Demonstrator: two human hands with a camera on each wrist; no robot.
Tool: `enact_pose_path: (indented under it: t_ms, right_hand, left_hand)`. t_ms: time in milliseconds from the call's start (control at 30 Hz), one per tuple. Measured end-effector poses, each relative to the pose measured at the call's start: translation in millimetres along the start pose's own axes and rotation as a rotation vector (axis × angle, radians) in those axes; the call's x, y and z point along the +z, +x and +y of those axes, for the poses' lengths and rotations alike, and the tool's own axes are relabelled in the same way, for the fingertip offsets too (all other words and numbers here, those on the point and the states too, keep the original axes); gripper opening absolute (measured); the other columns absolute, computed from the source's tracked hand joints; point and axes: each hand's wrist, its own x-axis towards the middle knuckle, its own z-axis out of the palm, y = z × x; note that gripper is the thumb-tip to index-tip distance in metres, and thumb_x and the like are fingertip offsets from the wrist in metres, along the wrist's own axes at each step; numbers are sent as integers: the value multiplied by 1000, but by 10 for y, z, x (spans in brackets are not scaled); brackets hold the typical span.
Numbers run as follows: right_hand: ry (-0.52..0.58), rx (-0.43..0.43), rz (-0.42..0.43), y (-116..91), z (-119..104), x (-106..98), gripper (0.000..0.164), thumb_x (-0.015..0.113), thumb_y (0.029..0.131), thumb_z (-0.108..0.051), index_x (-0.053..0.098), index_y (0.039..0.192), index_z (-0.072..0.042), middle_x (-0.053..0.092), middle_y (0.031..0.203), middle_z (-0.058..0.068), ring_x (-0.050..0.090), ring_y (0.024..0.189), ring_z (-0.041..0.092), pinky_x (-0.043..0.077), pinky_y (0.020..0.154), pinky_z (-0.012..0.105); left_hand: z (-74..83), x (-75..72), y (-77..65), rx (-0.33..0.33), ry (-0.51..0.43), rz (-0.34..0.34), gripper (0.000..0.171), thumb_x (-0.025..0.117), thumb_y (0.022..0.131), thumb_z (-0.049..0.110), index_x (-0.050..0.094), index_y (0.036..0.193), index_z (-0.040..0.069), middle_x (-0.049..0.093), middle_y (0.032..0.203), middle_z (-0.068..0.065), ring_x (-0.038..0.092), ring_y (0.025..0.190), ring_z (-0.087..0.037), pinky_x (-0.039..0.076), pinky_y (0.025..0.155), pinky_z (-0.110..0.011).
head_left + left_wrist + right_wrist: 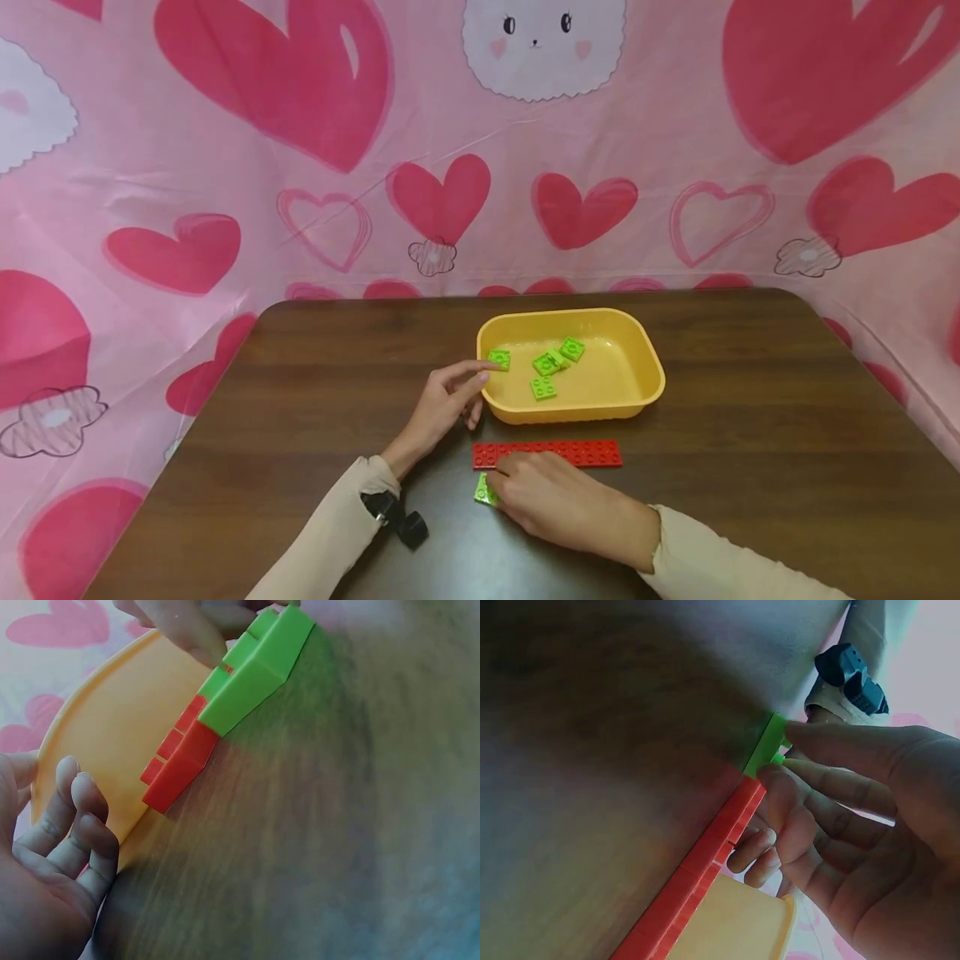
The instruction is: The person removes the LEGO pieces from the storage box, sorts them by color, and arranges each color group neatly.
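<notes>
green brick (484, 490) pinched by red strip (592, 454)

green brick's on the bench (750, 417), just near side of the red strip's left end; can't tell if they touch. r hand (558, 500) has it pinched btwn fingers. l hand (444, 402) grips nothing afaict: fingers loose, index over left rim of yellow tray (570, 415), close to a spare green brick (499, 359); contact unclear. other green bricks (543, 388) lie further right in tray.

step in hand, prob.: placing the pinched brick alongside the strip. next move likely calls for squaring it w/ strip's edge, then releasing; l index prob. needs thumb's help to lift the spare.
</notes>
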Motion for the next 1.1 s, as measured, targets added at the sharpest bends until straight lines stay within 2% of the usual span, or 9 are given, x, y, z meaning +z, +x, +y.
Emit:
enact_pose_path:
  t_ms: [133, 533, 733, 833, 967, 1100]
  right_hand:
    - [10, 4, 4, 13, 2, 8, 7, 73, 88, -10, 69, 93, -14, 58, 76, -6, 54, 66, 4, 45, 53, 21]
    - [25, -19, 45, 46, 14, 31, 10, 72, 87, -6, 68, 92, -14, 56, 75, -6, 53, 65, 6, 44, 53, 23]
    - [47, -15, 57, 39, 47, 20, 11, 72, 86, -5, 69, 91, -15, 58, 77, -6, 55, 68, 7, 44, 53, 22]
    - [84, -4, 64, 33, 91, -18, 10, 72, 87, -6, 69, 91, -15, 56, 77, -6, 51, 67, 6, 42, 53, 20]
    - [146, 12, 107, 25, 176, -97, 5, 72, 90, -11, 70, 94, -13, 54, 77, -7, 46, 64, 3, 41, 55, 17]
    - [167, 39, 182, 11, 296, -192, 10, 74, 90, -14, 72, 99, -11, 59, 82, -6, 49, 67, 4, 46, 60, 19]
  left_hand:
    - [-6, -4, 3, -1, -9, -3, 31, 56, 103, 20, 65, 126, 1, 52, 55, -18, 49, 45, -19, 46, 44, -28]
    - [4, -7, 10, -14, -11, -9, 31, 57, 102, 17, 63, 126, -2, 51, 56, -20, 49, 46, -18, 46, 44, -27]
    - [8, -2, 9, 3, -10, -6, 32, 58, 102, 19, 64, 126, -1, 52, 54, -19, 49, 44, -18, 46, 43, -28]
    - [2, -3, 13, 11, -7, -9, 32, 58, 102, 19, 64, 125, -1, 52, 54, -18, 49, 44, -18, 46, 43, -29]
    - [-2, -5, 14, 11, -6, -12, 31, 57, 102, 19, 65, 125, 0, 53, 54, -16, 49, 44, -18, 46, 43, -29]
    - [-4, -12, 9, 10, -9, -11, 30, 57, 102, 18, 65, 125, 0, 53, 55, -17, 50, 45, -18, 47, 44, -28]
